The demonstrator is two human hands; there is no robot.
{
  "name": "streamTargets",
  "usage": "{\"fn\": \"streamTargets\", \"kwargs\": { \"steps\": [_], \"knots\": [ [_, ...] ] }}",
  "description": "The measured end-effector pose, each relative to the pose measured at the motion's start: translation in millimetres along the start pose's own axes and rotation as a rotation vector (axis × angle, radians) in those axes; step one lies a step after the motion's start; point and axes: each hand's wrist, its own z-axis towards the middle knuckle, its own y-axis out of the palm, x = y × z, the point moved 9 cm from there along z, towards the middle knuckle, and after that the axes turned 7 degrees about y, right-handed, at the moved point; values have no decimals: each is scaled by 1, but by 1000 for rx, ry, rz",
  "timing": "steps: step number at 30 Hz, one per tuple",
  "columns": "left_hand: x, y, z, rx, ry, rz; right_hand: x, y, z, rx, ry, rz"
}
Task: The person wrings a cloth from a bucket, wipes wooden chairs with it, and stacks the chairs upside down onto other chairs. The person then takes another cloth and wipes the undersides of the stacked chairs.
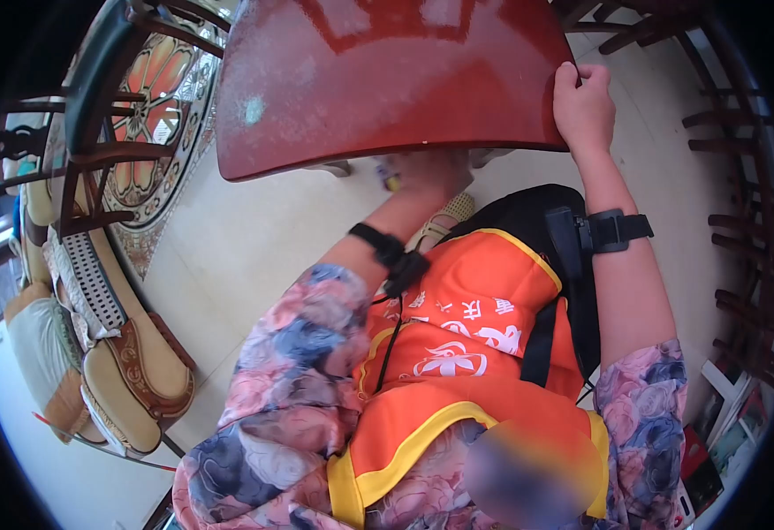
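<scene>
A glossy red-brown wooden table (405, 97) with a curved edge fills the top middle. My right hand (586, 110) has its fingers curled at the table's right edge and grips it there. Just below the near edge, my left hand (436, 174) is blurred and partly hidden by the tabletop. At its fingers shows a small purple, white and yellow thing (391, 179), too smeared to name. A pale turquoise mark (254, 109) is on the tabletop's left part.
Dark wooden chairs (109, 155) stand at the left, and more chair legs (732, 221) line the right. A wooden seat with cushions (122, 389) is at lower left. Under me are pale floor tiles (219, 265), a woven shoe (458, 208) and an orange apron (484, 353).
</scene>
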Motion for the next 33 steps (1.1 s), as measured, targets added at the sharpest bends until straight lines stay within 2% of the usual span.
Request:
{"fn": "streamTargets", "kwargs": {
  "steps": [1, 3, 5, 9, 10, 12, 14, 17, 19, 21, 22, 23, 25, 26, 27, 30, 33],
  "knots": [
    [-24, -25, -14, 16, -94, 15, 2, 2, 1, -7, 7, 6],
    [-116, 7, -16, 19, -247, -88, 1, 0, 3, 34, -42, -14],
    [-134, -37, -49, 125, -408, 149, 3, 0, 3, 19, -30, 2],
    [-125, -45, -60, 257, -366, 318, 2, 1, 4, 33, -75, 46],
    [-141, -14, -60, -56, -408, 126, 0, 0, 5, 31, -81, 51],
    [-127, 4, -84, -514, -365, 23, 2, 3, 3, -31, -14, 34],
    [-138, -18, -126, -42, -491, -143, -1, 2, 2, -10, -29, 47],
    [-154, -47, -152, -93, -658, -427, 2, 2, -1, -2, -13, 17],
    [-211, -34, -162, 315, -628, -1120, -1, 0, -2, 9, -1, 18],
    [-202, -67, -140, 438, -458, -1432, -1, -1, -3, -10, -9, 39],
    [-189, -86, -125, 501, -326, -1432, 0, -2, -4, -7, -4, 35],
    [-187, -77, -111, 493, -325, -1438, -1, -2, -3, -10, -6, 23],
    [-194, -64, -90, 557, -303, -1017, 2, -2, -4, -13, -5, -2],
    [-202, -64, -90, 564, -439, -307, 1, -1, -3, -4, -30, -8],
    [-213, -42, -83, 560, -434, -319, 0, -1, -2, 5, -53, -17],
    [-258, 51, -82, 769, -520, -1033, -1, 0, -2, -8, -67, -38],
    [-267, 91, -67, 722, -558, -1160, -2, -1, -1, 25, -119, -54]
  ]
}}
